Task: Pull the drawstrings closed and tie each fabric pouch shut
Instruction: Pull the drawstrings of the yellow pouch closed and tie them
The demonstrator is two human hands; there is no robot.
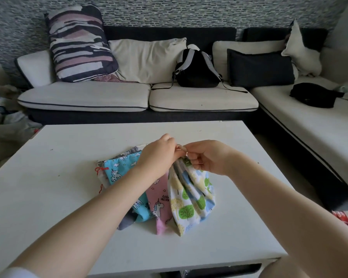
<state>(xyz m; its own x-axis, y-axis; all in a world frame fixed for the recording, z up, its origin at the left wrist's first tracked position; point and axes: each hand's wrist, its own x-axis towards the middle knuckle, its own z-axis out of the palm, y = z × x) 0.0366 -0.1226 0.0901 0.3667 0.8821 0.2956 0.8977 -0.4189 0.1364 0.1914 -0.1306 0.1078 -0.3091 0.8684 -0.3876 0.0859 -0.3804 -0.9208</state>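
Head camera view: a white desk (68, 197) is seen from above, with a sofa (100, 97) behind it. Near the desk's middle, a tree-print pouch (191, 203) is held up by its gathered neck, its body hanging down to the desk surface. The neck sits directly between the two hands. The left hand (159, 155) is curled, its fingertips pinching the pale drawstring (181, 147) just above the gathered neck. The right hand (205, 157) is also curled, its grip closed on the same drawstring and the top of the pouch. The two hands almost touch.

Beside the tree-print pouch, to its left, a pink unicorn pouch (159, 201) lies flat, partly covered by the left forearm. Further left, a blue unicorn pouch (119, 169) overlaps a grey pouch (125, 223). Bare desk surface is seen on every side of the pile, widest toward the left and near edges. A black backpack (195, 69) rests on the sofa.
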